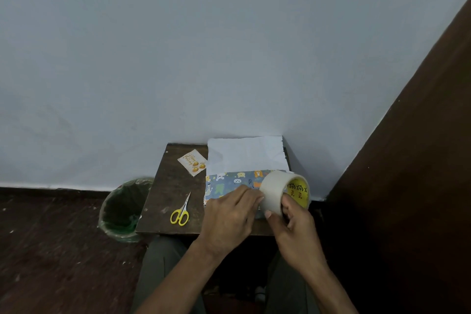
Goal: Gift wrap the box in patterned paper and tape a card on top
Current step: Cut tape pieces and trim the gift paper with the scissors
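Observation:
The box, covered in blue animal-patterned paper [230, 183], lies on a small dark wooden table [168, 186]. The paper's white underside [244, 154] stands up behind the box, against the wall. My right hand [293, 222] grips a wide roll of tape [277, 192] with a yellow core, held just above the box's right end. My left hand [229, 214] lies over the front of the box, and its fingertips touch the roll's surface. A small white card with gold balloons [192, 162] rests at the table's far left.
Yellow-handled scissors [181, 211] lie near the table's front left. A bin lined with green plastic [125, 209] stands on the floor left of the table. A dark brown panel [407, 160] rises on the right. My knees sit under the table's front edge.

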